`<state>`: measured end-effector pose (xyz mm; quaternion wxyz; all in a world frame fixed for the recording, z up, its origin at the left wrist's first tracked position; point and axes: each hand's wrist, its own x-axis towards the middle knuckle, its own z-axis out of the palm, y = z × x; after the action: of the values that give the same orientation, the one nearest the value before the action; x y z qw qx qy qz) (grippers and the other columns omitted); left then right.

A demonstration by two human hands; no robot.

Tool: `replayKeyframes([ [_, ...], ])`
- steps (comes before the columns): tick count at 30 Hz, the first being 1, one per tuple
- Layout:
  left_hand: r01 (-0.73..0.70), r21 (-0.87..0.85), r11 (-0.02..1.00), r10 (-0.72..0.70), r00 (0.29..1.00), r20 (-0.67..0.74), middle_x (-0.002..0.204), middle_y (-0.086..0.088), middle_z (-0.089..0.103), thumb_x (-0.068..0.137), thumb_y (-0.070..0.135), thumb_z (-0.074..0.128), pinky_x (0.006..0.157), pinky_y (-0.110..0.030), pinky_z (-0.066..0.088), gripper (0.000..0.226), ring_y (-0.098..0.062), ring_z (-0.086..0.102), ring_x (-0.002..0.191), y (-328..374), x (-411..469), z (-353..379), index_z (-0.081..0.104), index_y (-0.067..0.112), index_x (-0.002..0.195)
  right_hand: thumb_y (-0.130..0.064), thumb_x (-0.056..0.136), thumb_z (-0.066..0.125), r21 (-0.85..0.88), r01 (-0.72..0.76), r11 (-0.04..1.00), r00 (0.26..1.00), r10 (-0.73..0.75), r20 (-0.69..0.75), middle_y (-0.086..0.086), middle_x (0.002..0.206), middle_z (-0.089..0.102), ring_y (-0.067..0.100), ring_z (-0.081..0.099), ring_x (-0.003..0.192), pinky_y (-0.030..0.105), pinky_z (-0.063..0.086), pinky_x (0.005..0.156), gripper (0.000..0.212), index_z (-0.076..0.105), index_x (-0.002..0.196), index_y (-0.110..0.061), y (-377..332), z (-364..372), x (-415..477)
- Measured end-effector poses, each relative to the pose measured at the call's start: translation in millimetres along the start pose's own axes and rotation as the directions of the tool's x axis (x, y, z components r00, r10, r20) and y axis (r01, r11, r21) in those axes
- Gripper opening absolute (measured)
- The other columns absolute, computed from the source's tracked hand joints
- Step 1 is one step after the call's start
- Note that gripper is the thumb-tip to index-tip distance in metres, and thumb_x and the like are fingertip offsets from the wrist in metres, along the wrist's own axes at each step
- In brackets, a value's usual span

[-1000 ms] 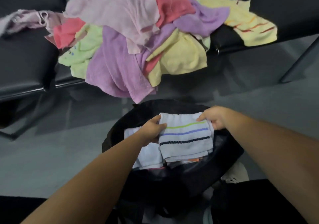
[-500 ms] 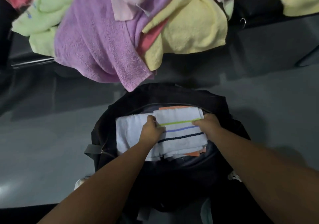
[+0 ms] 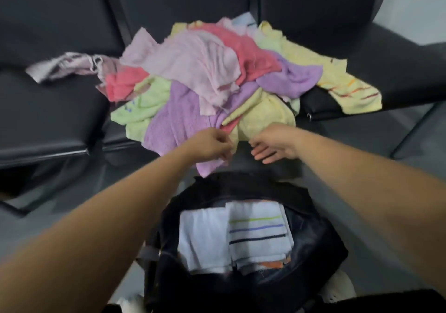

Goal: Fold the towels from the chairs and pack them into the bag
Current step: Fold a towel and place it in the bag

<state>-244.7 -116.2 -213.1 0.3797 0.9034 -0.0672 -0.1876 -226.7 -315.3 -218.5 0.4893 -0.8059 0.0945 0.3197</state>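
Loose pile of crumpled terry towels (image 3: 205,83) on the black padded chairs (image 3: 48,107), spread across two seats. On top are a pale pink towel (image 3: 193,64) and a coral-red towel (image 3: 241,47). A purple towel (image 3: 173,119) hangs off the front seat edge, with a pale yellow towel (image 3: 265,112) beside it. Left hand (image 3: 212,145) is at the seam between the purple and yellow towels, fingers curled against the cloth. It's blurred, so can't tell if it actually has a grip. Right hand (image 3: 277,143) is just under the yellow towel, fingers straight and holding nothing. Below the hands, an open black bag (image 3: 313,252) on the grey floor (image 3: 357,131). Inside it a folded white towel with green, blue and black stripes (image 3: 258,235) lies next to a folded plain white towel (image 3: 202,238).
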Motion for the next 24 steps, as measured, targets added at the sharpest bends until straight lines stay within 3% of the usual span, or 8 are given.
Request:
replayKeyframes([
  [5, -0.119, 0.013, 0.993, 0.118, 0.954, -0.277, 0.084, 0.001, 0.075, 0.094, 0.013, 0.063, 0.068, -0.024, 0.053, 0.01, -0.007, 0.068, 0.073, 52.0, -11.6, -83.6, 0.069, 0.008, 0.1, -0.01, 0.096, 0.059, -0.087, 0.303, 0.949, 0.915, -0.316, -0.253, 0.012, 0.092, 0.067, 0.023, 0.069, 0.075, 0.037, 0.059, 0.072, 0.005, 0.063, 0.094, -0.007, -93.5, -26.4, -29.1],
  [9, -0.04, 0.136, 0.99, 0.105, 0.852, -0.513, 0.116, -0.003, 0.067, 0.093, 0.023, 0.064, 0.076, -0.032, 0.049, 0.021, -0.02, 0.063, 0.092, 41.8, 10.6, -110.9, 0.067, 0.02, 0.114, -0.011, 0.092, 0.065, -0.238, 0.359, 0.902, 0.832, -0.425, -0.356, 0.025, 0.099, 0.074, 0.036, 0.074, 0.09, 0.047, 0.061, 0.08, 0.026, 0.067, 0.109, 0.008, -127.0, -29.6, -18.9],
  [11, -0.008, 0.104, 0.995, 0.063, 0.838, -0.542, 0.132, -0.004, 0.057, 0.096, 0.03, 0.063, 0.077, -0.03, 0.043, 0.034, -0.021, 0.059, 0.093, 33.6, 25.0, -118.1, 0.062, 0.022, 0.13, -0.014, 0.09, 0.068, -0.306, 0.376, 0.875, 0.802, -0.472, -0.366, 0.026, 0.098, 0.071, 0.033, 0.07, 0.085, 0.047, 0.058, 0.079, 0.041, 0.061, 0.122, 0.011, -134.3, -24.5, -5.1],
  [13, 0.012, 0.07, 0.998, 0.026, 0.853, -0.521, 0.131, -0.006, 0.053, 0.098, 0.034, 0.062, 0.078, -0.03, 0.043, 0.044, -0.022, 0.057, 0.096, 25.6, 37.1, -121.9, 0.055, 0.023, 0.14, -0.023, 0.09, 0.074, -0.394, 0.385, 0.834, 0.784, -0.521, -0.337, 0.013, 0.103, 0.064, 0.029, 0.067, 0.094, 0.046, 0.056, 0.087, 0.056, 0.052, 0.134, 0.004, -137.4, -17.8, 9.7],
  [16, 0.039, 0.221, 0.974, 0.064, 0.895, -0.441, 0.132, -0.011, 0.052, 0.094, 0.035, 0.069, 0.075, -0.029, 0.041, 0.041, -0.024, 0.056, 0.099, 10.8, 56.2, -122.0, 0.06, 0.024, 0.133, -0.031, 0.089, 0.078, -0.508, 0.387, 0.769, 0.765, -0.576, -0.288, 0.009, 0.119, 0.06, 0.029, 0.063, 0.105, 0.036, 0.049, 0.081, 0.068, 0.043, 0.142, -0.006, -134.2, -6.6, 35.0],
  [18, 0.037, 0.233, 0.972, 0.082, 0.873, -0.48, 0.124, -0.011, 0.05, 0.091, 0.028, 0.073, 0.066, -0.026, 0.037, 0.027, -0.022, 0.053, 0.092, 3.3, 64.0, -120.2, 0.068, 0.02, 0.117, -0.025, 0.09, 0.076, -0.55, 0.39, 0.739, 0.737, -0.608, -0.295, 0.012, 0.117, 0.061, 0.03, 0.06, 0.104, 0.034, 0.044, 0.077, 0.057, 0.047, 0.135, -0.006, -128.3, -0.8, 48.5],
  [21, -0.014, 0.185, 0.983, 0.119, 0.815, -0.568, 0.112, -0.006, 0.049, 0.087, 0.022, 0.078, 0.067, -0.028, 0.035, 0.013, -0.022, 0.052, 0.097, -2.0, 66.4, -119.3, 0.07, 0.018, 0.097, -0.016, 0.094, 0.069, -0.55, 0.442, 0.708, 0.67, -0.668, -0.322, 0.008, 0.094, 0.063, 0.029, 0.063, 0.091, 0.037, 0.046, 0.072, 0.013, 0.059, 0.101, -0.012, -122.5, 0.7, 58.7],
  [24, -0.102, 0.152, 0.983, 0.176, 0.756, -0.631, 0.106, -0.005, 0.057, 0.087, 0.025, 0.078, 0.076, -0.03, 0.035, 0.012, -0.02, 0.053, 0.096, -1.7, 57.3, -125.3, 0.067, 0.02, 0.086, -0.015, 0.094, 0.068, -0.421, 0.533, 0.734, 0.608, -0.678, -0.413, 0.003, 0.072, 0.059, 0.017, 0.067, 0.068, 0.039, 0.054, 0.065, 0.018, 0.059, 0.083, -0.005, -126.8, -2.5, 51.8],
])
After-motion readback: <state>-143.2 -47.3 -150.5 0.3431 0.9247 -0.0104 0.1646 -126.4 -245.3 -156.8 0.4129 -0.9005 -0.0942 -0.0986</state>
